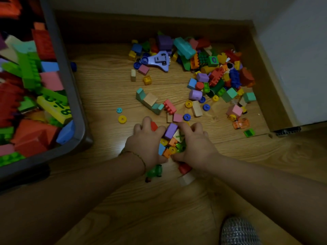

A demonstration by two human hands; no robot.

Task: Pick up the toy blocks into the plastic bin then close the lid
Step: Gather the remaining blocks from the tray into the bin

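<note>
Toy blocks [170, 131] lie bunched between the left hand [146, 145] and right hand [197, 145], whose fingers [195, 127] curl around the pile.

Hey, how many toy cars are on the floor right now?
3: a purple one at the left edge of the pile, an orange one far right, and a green one by the left hand, at its wrist. Others may be hidden.

Grey bin [70, 89]; multicoloured blocks [208, 71]; lilac toy plane [160, 60]; wood-grain floor [106, 82].
</note>
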